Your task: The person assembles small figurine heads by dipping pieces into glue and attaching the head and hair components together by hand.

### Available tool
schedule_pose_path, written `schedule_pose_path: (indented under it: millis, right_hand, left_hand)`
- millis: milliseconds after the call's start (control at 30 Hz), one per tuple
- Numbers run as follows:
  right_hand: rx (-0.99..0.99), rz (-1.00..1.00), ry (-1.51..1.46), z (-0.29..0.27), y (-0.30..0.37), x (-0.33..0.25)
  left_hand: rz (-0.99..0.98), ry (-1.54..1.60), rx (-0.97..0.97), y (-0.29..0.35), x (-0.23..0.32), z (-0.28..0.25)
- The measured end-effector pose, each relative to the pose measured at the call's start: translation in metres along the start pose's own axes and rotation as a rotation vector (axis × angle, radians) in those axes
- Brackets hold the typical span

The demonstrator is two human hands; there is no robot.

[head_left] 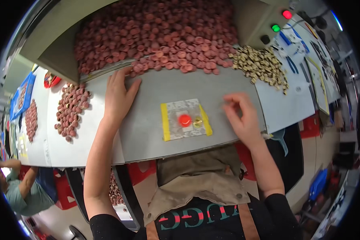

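Observation:
My left hand [122, 92] lies palm down on the grey worktop, thumb apart from the fingers, its fingertips at the near left edge of a big heap of dull pink round caps [160, 36]. My right hand [243, 118] hovers at the right, fingers loosely curled, with a gap between thumb and forefinger and nothing visible in it. Between the hands, a worn clear sheet [174, 130] is held down with yellow tape. A bright red round cap [185, 120] sits on it, and beside that is a small shiny gold piece [197, 122].
Gold-coloured small parts [260, 66] are heaped at the right of the pink caps. More caps [72, 108] lie in a pile on the left. Red [287, 15] and green [275, 28] buttons and pliers [292, 65] are at the right. A co-worker's arm [28, 182] shows far left.

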State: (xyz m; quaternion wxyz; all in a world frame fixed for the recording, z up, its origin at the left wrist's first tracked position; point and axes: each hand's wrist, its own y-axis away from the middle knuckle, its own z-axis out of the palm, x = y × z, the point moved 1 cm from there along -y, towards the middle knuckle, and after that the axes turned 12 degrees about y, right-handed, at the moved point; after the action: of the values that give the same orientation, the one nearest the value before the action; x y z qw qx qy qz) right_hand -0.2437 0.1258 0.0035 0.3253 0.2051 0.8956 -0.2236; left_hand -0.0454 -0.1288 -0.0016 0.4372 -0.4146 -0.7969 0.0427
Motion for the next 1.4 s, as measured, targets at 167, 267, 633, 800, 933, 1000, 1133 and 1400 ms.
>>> schedule_pose_path:
  millis: [167, 267, 633, 800, 933, 1000, 1133, 1400]
  right_hand:
    - [0.215, -0.187, 0.378, -0.038, -0.054, 0.049]
    - [0.198, -0.272, 0.587, -0.038, -0.082, 0.067]
    - [0.375, -0.179, 0.588, -0.036, -0.035, 0.064]
    - [0.129, -0.141, 0.083, -0.03, 0.005, 0.052]
    - [0.155, -0.168, 0.036, -0.024, 0.022, 0.029]
    - [0.109, -0.142, -0.023, -0.022, 0.024, 0.019]
    - [0.198, -0.35, 0.074, 0.001, 0.01, 0.014]
    - [0.143, -0.291, 0.348, -0.01, 0.015, 0.032]
  left_hand:
    - [0.053, 0.078, -0.025, -0.012, 0.011, 0.021]
    - [0.045, 0.152, -0.035, -0.004, 0.0, 0.032]
    - [0.221, 0.115, 0.101, 0.004, 0.025, 0.027]
    - [0.336, 0.025, 0.128, 0.008, 0.066, 0.025]
    - [0.355, 0.134, 0.082, 0.01, 0.09, 0.022]
    - [0.262, 0.174, 0.075, 0.012, 0.08, 0.021]
    - [0.206, 0.055, 0.152, 0.008, -0.06, 0.0]
    - [-0.303, 0.782, 0.178, 0.032, 0.065, 0.013]
